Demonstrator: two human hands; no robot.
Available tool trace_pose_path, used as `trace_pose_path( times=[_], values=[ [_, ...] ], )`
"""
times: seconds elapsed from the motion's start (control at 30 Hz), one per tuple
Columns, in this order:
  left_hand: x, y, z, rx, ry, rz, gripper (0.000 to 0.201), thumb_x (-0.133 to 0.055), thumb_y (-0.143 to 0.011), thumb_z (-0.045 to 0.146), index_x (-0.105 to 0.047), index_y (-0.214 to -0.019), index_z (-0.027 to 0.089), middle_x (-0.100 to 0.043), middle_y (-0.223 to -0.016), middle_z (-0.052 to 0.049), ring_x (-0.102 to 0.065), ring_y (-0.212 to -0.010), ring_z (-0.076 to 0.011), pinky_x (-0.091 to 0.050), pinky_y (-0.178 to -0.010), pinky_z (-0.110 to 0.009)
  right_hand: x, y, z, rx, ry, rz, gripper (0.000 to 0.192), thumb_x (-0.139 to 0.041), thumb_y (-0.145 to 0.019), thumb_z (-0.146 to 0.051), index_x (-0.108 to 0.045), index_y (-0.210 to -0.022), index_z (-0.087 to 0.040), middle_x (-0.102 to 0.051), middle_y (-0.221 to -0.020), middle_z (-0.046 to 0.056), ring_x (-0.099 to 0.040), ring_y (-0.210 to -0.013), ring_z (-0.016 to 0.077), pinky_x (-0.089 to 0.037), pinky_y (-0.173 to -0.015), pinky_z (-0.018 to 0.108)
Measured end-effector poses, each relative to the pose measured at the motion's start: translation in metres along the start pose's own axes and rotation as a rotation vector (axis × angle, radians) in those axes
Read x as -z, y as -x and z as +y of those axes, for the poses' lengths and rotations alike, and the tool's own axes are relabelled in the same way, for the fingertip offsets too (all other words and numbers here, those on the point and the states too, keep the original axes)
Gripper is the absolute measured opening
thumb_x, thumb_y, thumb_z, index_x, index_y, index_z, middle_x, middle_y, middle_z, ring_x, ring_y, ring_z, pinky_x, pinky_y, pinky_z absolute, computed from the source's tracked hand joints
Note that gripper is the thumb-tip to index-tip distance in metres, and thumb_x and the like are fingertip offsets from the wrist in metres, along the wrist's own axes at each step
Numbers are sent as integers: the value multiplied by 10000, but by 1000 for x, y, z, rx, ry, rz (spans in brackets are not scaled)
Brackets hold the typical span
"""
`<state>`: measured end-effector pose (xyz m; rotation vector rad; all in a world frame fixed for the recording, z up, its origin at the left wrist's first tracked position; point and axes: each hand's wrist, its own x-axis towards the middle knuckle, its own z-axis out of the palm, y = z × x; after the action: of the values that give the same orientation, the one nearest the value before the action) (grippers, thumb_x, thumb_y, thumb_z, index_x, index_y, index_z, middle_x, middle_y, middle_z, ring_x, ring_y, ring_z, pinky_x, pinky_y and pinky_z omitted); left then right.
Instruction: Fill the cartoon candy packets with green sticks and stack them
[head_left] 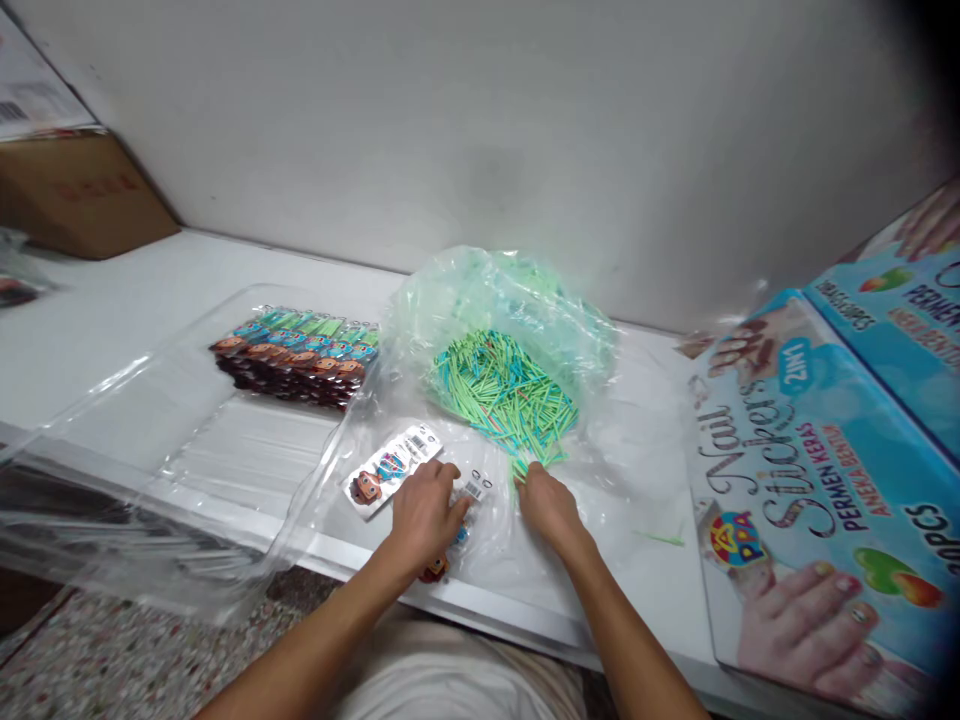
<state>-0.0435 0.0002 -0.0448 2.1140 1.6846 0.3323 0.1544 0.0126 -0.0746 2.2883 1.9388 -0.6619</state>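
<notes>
1. Two bare forearms (pixel 341 600) reach over one lap (pixel 457 680) to one white table (pixel 652 385);
2. One left hand (pixel 424 512) lies over one half-covered packet (pixel 475 486); its thumb and forefinger stand apart, the other fingers are hidden, so I cannot tell whether it grips;
3. One right hand (pixel 551 508) has its fingertips pressed together, pinching a few green sticks (pixel 519 468) at the near edge of one heap (pixel 510 395), too dense to count;
4. One clear bag (pixel 420 310) surrounds that heap, its mouth towards the person;
5. One uncovered packet (pixel 394 470) lies flat just beside the left hand;
6. One clear tray (pixel 135 365), left of the bag, holds one stack of packets (pixel 300 355), overlapped beyond counting;
7. One blue printed box (pixel 817 480) stands at right; one brown carton (pixel 90 195) stands far left.
</notes>
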Motion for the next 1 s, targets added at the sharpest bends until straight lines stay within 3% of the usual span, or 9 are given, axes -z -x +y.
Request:
trace_pose_path(
  times=[0.17,0.33,0.43,0.57,0.63,0.8,0.9,1.0],
  values=[
    [-8,-3,2,1,-94,-99,244,-542,-798,234,-602,-1027,171,-673,-893,-103,-608,-872,-264,-368,-734,-322,8,-7,-5,0,82,-56,264,-409,-871,-157,-577,-1050,-59,-678,-990,242,-660,-920,301,-432,-716,331],
    [-4,-3,-9,16,105,33,164,-478,-842,247,-633,-862,198,-668,-823,-63,-607,-809,-215,-370,-715,-292,12,-12,-5,37,110,-116,245,-485,-805,-179,-651,-946,-69,-683,-1007,245,-654,-948,319,-440,-720,334],
    [0,-3,-16,67,451,98,171,-492,-829,299,-604,-761,189,-659,-767,-44,-598,-737,-192,-391,-680,-281,14,-10,-4,33,105,-115,256,-473,-810,-188,-643,-949,-56,-682,-989,260,-656,-934,329,-434,-713,342],
    [6,-6,-16,239,1109,-47,224,-606,-743,379,-508,-740,178,-689,-726,-50,-634,-679,-181,-447,-666,-291,23,0,0,21,67,-69,308,-349,-879,-180,-568,-1020,-17,-668,-947,293,-657,-885,341,-413,-689,363],
    [8,-7,-13,287,1254,-94,274,-652,-706,392,-488,-745,177,-707,-729,-65,-652,-684,-181,-458,-673,-294,29,9,4,69,26,-48,277,-321,-896,-172,-536,-1019,-47,-674,-908,252,-654,-853,316,-398,-682,348],
    [10,-10,-3,231,1258,-81,266,-695,-688,334,-494,-760,176,-726,-755,-65,-673,-740,-184,-463,-703,-287,45,32,10,254,-178,34,211,-268,-969,-299,-447,-957,-188,-631,-784,57,-607,-732,204,-388,-645,282],
    [10,-8,7,194,1294,-177,251,-695,-693,300,-485,-752,176,-727,-751,-61,-676,-750,-185,-466,-687,-274,56,45,2,415,-448,136,230,-272,-975,-378,-413,-876,-225,-563,-746,7,-554,-688,177,-395,-633,272],
    [11,-3,15,201,1311,-282,277,-711,-687,309,-480,-755,172,-724,-733,-67,-664,-690,-176,-456,-628,-257,61,55,-11,514,-513,135,214,-326,-968,-365,-405,-822,-231,-525,-711,-16,-523,-655,160,-380,-620,265]
  ],
)
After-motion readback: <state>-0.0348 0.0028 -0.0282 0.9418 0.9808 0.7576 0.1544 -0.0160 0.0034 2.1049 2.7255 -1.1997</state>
